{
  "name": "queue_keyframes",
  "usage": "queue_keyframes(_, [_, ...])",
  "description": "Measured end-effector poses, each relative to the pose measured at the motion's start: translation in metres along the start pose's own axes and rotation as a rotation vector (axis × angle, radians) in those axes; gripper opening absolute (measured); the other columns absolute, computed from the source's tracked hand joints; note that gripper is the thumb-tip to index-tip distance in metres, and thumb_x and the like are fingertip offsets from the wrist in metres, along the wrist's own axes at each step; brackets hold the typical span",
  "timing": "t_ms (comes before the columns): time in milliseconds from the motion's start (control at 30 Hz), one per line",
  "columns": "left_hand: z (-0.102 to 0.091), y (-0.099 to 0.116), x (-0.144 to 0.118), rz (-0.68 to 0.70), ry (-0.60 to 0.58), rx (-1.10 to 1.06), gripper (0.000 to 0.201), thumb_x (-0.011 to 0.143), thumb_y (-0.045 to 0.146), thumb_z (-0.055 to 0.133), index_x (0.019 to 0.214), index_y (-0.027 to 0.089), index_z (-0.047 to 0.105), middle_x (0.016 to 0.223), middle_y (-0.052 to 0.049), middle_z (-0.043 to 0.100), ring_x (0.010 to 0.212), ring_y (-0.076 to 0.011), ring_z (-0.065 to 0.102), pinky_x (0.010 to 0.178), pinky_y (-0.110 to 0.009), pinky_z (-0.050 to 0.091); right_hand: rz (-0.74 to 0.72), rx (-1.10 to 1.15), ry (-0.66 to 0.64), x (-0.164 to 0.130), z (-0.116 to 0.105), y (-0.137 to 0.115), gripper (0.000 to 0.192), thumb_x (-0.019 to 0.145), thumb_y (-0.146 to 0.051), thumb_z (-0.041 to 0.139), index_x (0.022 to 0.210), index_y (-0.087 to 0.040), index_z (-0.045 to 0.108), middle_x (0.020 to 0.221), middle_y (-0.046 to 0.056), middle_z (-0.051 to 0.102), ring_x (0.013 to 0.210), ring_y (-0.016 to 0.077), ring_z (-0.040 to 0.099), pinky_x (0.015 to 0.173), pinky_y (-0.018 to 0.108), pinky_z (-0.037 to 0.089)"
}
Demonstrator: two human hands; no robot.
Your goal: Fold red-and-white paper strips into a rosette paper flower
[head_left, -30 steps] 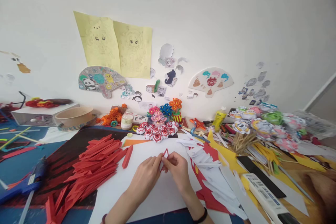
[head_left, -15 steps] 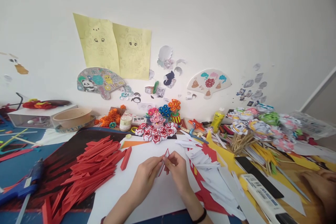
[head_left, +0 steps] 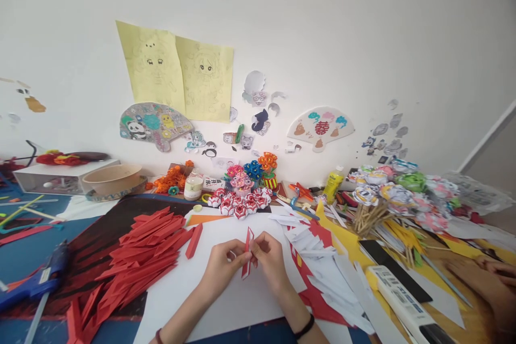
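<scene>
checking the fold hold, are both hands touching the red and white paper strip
Touching. The head view shows the left hand and right hand pinching the folded red and white paper strip from either side, fingertips closed on it above the white sheet.

left hand (head_left: 220, 267), right hand (head_left: 269, 256) — fingertips pinched together

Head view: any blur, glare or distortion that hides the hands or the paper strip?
Head view: even, soft daylight, no glare, only faint shadows on the white sheet. Left hand, right hand and the red-and-white strip pinched between them are sharp. Wide-angle bending stretches the edges; the glue gun at left and another person's hand at lower right look smeared.
</scene>
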State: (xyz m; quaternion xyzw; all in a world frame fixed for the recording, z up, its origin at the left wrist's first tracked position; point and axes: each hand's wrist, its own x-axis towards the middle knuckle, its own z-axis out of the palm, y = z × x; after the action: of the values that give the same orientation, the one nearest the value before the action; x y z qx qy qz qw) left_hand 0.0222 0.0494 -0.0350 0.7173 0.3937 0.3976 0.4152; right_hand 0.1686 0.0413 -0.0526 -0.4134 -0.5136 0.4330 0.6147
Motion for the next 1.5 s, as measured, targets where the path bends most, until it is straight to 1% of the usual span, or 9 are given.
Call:
queue_keyframes(167, [-0.003,-0.009,0.003,-0.014,-0.01,0.041,0.03,0.075,0.04,0.069,0.061,0.015,0.061,0.052,0.003,0.057,0.052,-0.0127,0.048,0.053,-0.022,0.035,0.019,-0.029,-0.055,-0.001,0.001,0.006,0.036,0.077,-0.044,0.071,0.064,-0.017,0.052,0.05,-0.005,0.051,0.039,0.0073,0.043,0.039,0.02,0.033])
queue_keyframes(400, [-0.004,-0.009,0.0,0.013,-0.016,0.041,0.042,0.085,0.05,0.053,0.064,0.014,0.06,0.053,0.002,0.053,0.052,-0.012,0.045,0.053,-0.022,0.033,0.019,-0.017,-0.089,0.002,-0.001,0.005,0.035,0.077,-0.043,0.072,0.065,-0.017,0.051,0.049,-0.006,0.051,0.041,0.0075,0.046,0.04,0.018,0.035])
queue_keyframes(533, [-0.006,-0.009,0.0,0.005,0.008,0.046,0.043,0.082,0.053,0.056,0.067,0.014,0.061,0.053,0.003,0.052,0.051,-0.0114,0.043,0.051,-0.021,0.032,0.059,0.009,-0.139,0.002,0.0,0.004,0.037,0.078,-0.048,0.069,0.069,-0.017,0.053,0.046,-0.007,0.051,0.035,0.0076,0.045,0.033,0.017,0.031])
queue_keyframes(700, [-0.01,-0.009,0.0,0.025,0.015,0.067,0.042,0.081,0.051,0.057,0.06,0.015,0.057,0.05,0.005,0.046,0.049,-0.0101,0.039,0.049,-0.021,0.028,0.086,0.04,-0.21,-0.001,-0.001,-0.005,0.036,0.075,-0.048,0.073,0.073,-0.015,0.059,0.053,-0.001,0.061,0.045,0.012,0.056,0.042,0.022,0.044])
queue_keyframes(900, [-0.013,-0.007,-0.003,0.089,0.005,0.124,0.04,0.079,0.041,0.063,0.052,0.016,0.048,0.049,0.007,0.037,0.05,-0.0089,0.031,0.049,-0.021,0.023,0.075,0.073,-0.194,-0.004,0.0,-0.003,0.037,0.071,-0.045,0.077,0.067,-0.016,0.055,0.051,-0.003,0.059,0.043,0.0108,0.053,0.041,0.021,0.042])
queue_keyframes(1100, [-0.007,-0.007,-0.005,0.124,0.017,0.152,0.036,0.083,0.042,0.058,0.059,0.016,0.052,0.05,0.005,0.046,0.049,-0.01,0.037,0.05,-0.021,0.028,0.059,0.067,-0.199,-0.004,-0.001,-0.001,0.038,0.073,-0.047,0.074,0.089,-0.014,0.063,0.052,-0.004,0.057,0.042,0.0106,0.052,0.04,0.021,0.041])
queue_keyframes(1267, [0.001,-0.003,-0.009,0.16,0.097,0.208,0.028,0.083,0.032,0.058,0.06,0.016,0.056,0.053,0.002,0.054,0.052,-0.012,0.044,0.055,-0.021,0.033,-0.015,-0.003,-0.211,-0.005,-0.004,-0.012,0.034,0.074,-0.046,0.073,0.074,-0.013,0.066,0.057,-0.001,0.062,0.047,0.011,0.053,0.045,0.022,0.042])
queue_keyframes(1367, [0.002,-0.001,-0.011,0.196,0.123,0.237,0.025,0.083,0.026,0.057,0.06,0.017,0.058,0.059,0.0,0.061,0.056,-0.0136,0.05,0.059,-0.022,0.036,-0.062,-0.051,-0.204,-0.005,-0.007,-0.016,0.032,0.068,-0.044,0.078,0.074,-0.015,0.067,0.06,0.0,0.066,0.049,0.0132,0.057,0.049,0.024,0.046])
queue_keyframes(1500, [0.0,-0.001,-0.014,0.232,0.107,0.254,0.024,0.084,0.021,0.055,0.062,0.018,0.064,0.062,0.0,0.065,0.059,-0.0142,0.055,0.062,-0.022,0.039,-0.083,-0.102,-0.23,-0.004,-0.01,-0.011,0.031,0.069,-0.044,0.078,0.076,-0.016,0.068,0.061,0.002,0.069,0.054,0.0172,0.064,0.055,0.028,0.051])
